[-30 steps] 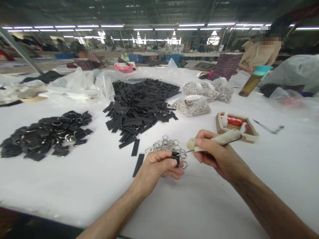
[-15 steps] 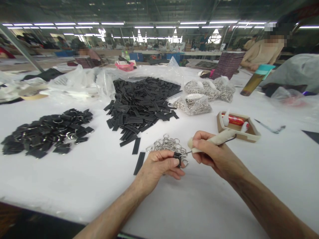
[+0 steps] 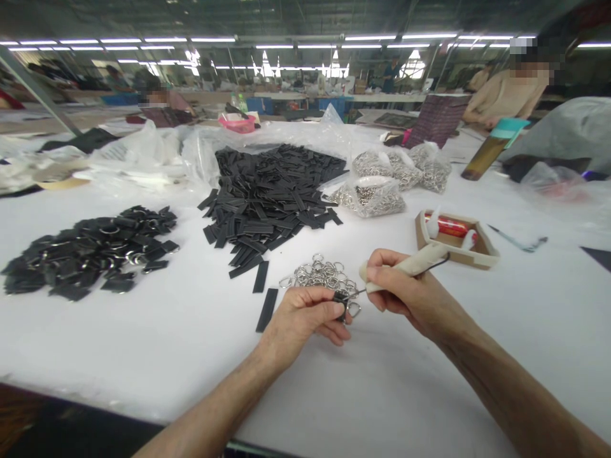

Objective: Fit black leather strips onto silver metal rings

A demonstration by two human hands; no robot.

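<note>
Left hand (image 3: 303,319): thumb and fingers pinched closed on a black piece (image 3: 338,296), held over the bench (image 3: 143,356); whether it carries a ring cannot be told. Right hand (image 3: 408,291): fingers wrapped round a tool (image 3: 414,262), its thin shaft pointing into the piece. Change over the last second: tool nose nearer the left fingertips, less shaft showing; piece held much as before. Reading: tip work on the piece seems under way, not finished. Just beyond the left fingers, loose rings (image 3: 322,275); beside that hand, a lone strip (image 3: 266,310). Well left of the fingers, a ringed heap (image 3: 86,257); beyond them, the strip pile (image 3: 272,197) and bagged rings (image 3: 375,200). Past the right fingers, a box (image 3: 470,259) with a red tube (image 3: 447,225), then a bottle (image 3: 487,156). Farthest: a co-worker (image 3: 508,95), strip lights (image 3: 212,40) overhead.
</note>
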